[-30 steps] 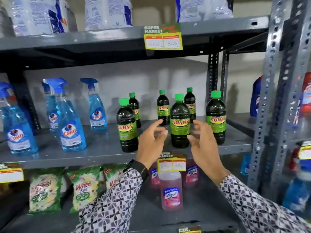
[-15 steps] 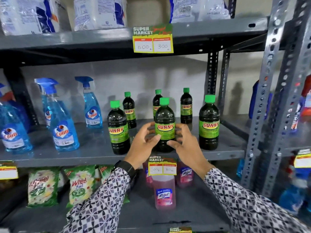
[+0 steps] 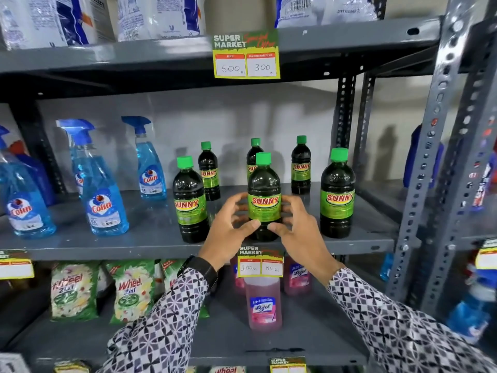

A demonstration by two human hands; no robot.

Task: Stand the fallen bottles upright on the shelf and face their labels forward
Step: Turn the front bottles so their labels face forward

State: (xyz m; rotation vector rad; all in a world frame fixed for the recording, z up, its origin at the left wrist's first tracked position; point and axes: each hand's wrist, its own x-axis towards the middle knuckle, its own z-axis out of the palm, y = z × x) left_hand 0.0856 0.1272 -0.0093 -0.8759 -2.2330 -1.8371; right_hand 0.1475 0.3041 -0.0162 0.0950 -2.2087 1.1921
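Several dark Sunny bottles with green caps stand upright on the middle shelf (image 3: 150, 238). The front middle Sunny bottle (image 3: 264, 184) stands near the shelf's front edge, label facing me. My left hand (image 3: 228, 224) wraps its left side and my right hand (image 3: 297, 227) its right side, thumbs meeting below the label. Another front bottle (image 3: 189, 200) stands to the left and one (image 3: 337, 195) to the right, both labels forward. Three smaller-looking bottles (image 3: 208, 170) (image 3: 300, 165) (image 3: 252, 157) stand at the back.
Blue Colin spray bottles (image 3: 103, 189) stand on the left of the same shelf. White bags fill the top shelf. Below are Wheel packets (image 3: 133, 289) and pink Lizol bottles (image 3: 263, 302). Price tags (image 3: 246, 56) hang from shelf edges. A perforated grey upright (image 3: 430, 162) stands at the right.
Both hands moved from open in front of the shelf onto the front middle Sunny bottle and closed around it. The view shifted closer and slightly right.
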